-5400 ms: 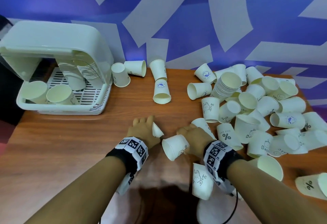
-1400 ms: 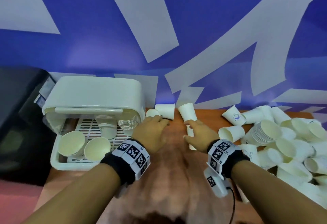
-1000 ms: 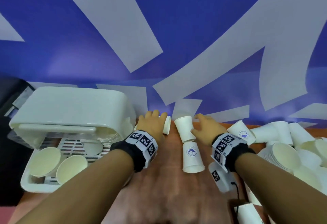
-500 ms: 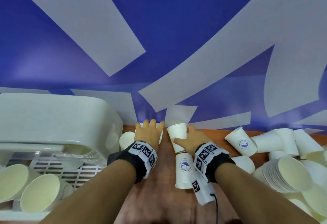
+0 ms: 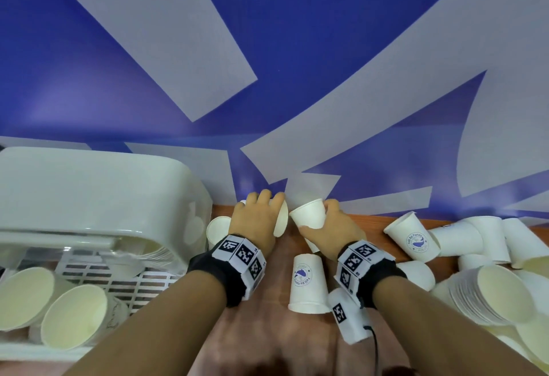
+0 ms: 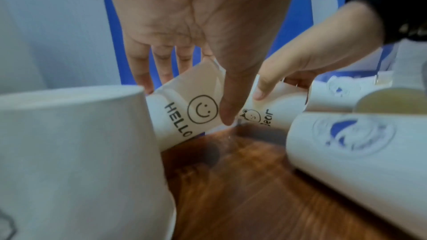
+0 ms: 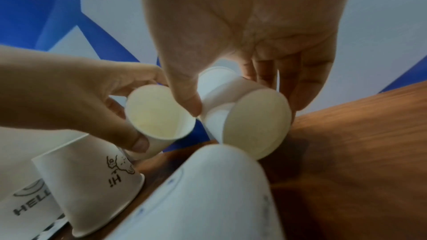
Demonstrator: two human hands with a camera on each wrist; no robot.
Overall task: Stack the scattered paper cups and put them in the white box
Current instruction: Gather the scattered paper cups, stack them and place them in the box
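Up at the wall — HELLO cup (image 6: 184,109) clasped in left hand (image 5: 258,224), bear cup (image 5: 309,215) in right hand (image 5: 329,227).

Three views of one moment. The head camera looks forward and down from above the person's forearms, facing the blue and white wall (image 5: 297,48) at the far edge of the wooden table (image 5: 282,346); the white box (image 5: 89,191) sits at its left. The left wrist camera sits under the left hand (image 6: 196,15), very close, looking along the palm toward the wall. The right wrist camera does the same under the right hand (image 7: 242,25), perhaps tilted a little leftward. All three share the patch of table by the wall where both hands meet over paper cups (image 5: 307,213); each wrist view shows the other hand.
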